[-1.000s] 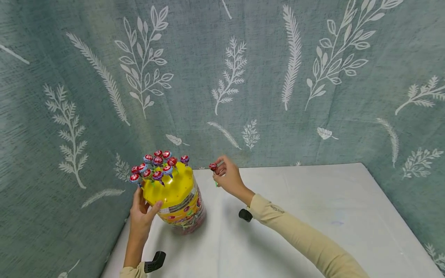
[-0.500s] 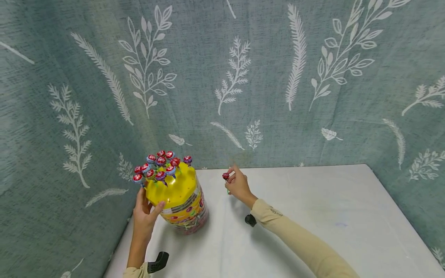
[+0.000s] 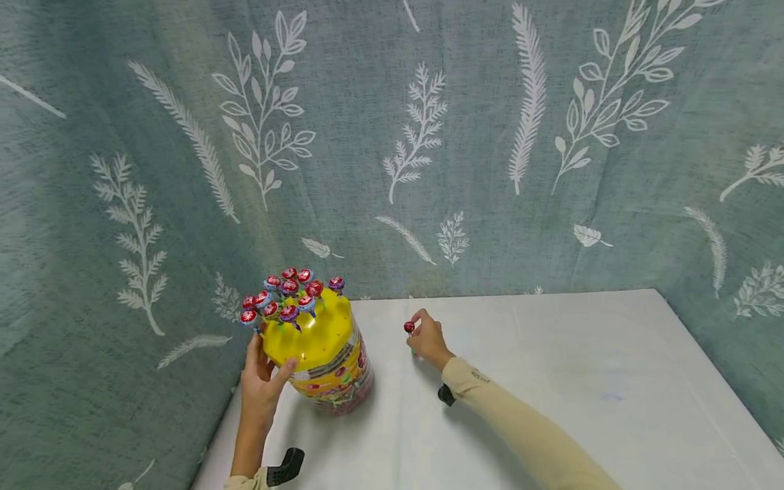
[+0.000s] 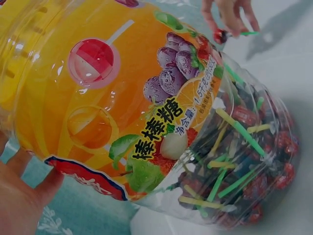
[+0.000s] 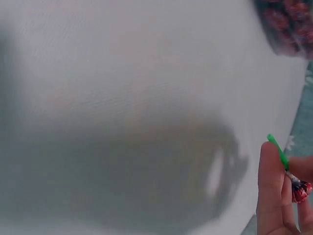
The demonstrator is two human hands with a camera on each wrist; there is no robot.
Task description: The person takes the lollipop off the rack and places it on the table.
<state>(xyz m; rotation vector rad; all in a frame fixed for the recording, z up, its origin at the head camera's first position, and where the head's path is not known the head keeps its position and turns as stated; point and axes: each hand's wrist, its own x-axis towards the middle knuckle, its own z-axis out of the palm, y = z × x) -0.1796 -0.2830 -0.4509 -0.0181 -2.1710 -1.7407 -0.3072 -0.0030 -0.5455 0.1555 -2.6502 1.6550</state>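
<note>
A clear plastic lollipop jar with a yellow lid stands at the left of the table, leaning slightly in the head view. Several wrapped lollipops stick up from the lid. My left hand holds the jar's side just below the lid, thumb toward me and fingers partly hidden behind. Between the thumb and fingers of my right hand, a red-wrapped lollipop is pinched by its green stick, low over the table to the right of the jar.
The white table stretches right and toward me. Green leaf-patterned cloth hangs along its back and sides. More lollipops with green and yellow sticks fill the bottom of the jar.
My right hand has moved right and down toward the table with the lollipop, away from the jar. The left hand keeps its hold, and the head view has shifted slightly.
</note>
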